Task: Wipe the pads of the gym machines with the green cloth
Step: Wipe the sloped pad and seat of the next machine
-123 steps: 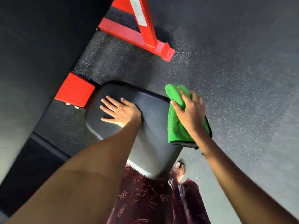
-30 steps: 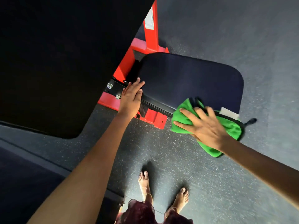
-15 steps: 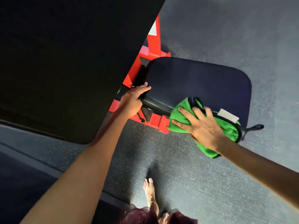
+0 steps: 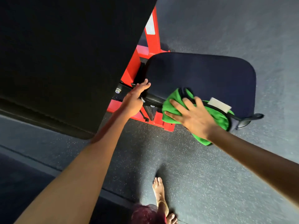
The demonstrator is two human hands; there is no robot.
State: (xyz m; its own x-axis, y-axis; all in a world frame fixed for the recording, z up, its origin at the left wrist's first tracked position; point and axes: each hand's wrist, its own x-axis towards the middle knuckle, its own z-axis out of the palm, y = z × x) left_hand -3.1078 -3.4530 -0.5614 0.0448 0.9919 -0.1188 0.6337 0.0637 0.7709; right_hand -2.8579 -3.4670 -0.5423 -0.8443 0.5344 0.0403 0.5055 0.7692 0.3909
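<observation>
A dark seat pad (image 4: 202, 73) on a red machine frame (image 4: 129, 73) fills the upper middle of the view. The green cloth (image 4: 218, 117), with a white tag, lies over the pad's near edge. My right hand (image 4: 192, 117) presses on the cloth with its fingers spread flat. My left hand (image 4: 135, 97) rests on the pad's near left corner, fingers straight along the edge. A much larger black pad (image 4: 64, 59) fills the upper left and hides part of the frame.
The speckled grey rubber floor (image 4: 210, 175) spreads below and to the right. My bare feet (image 4: 160, 191) stand on it under the seat. A black strap loop (image 4: 249, 120) hangs at the seat's right near corner. Bolts (image 4: 118, 91) show on the bracket under my left hand.
Over the last second my right hand has slid the cloth a little along the seat's near edge. My left hand has shifted onto the pad's corner.
</observation>
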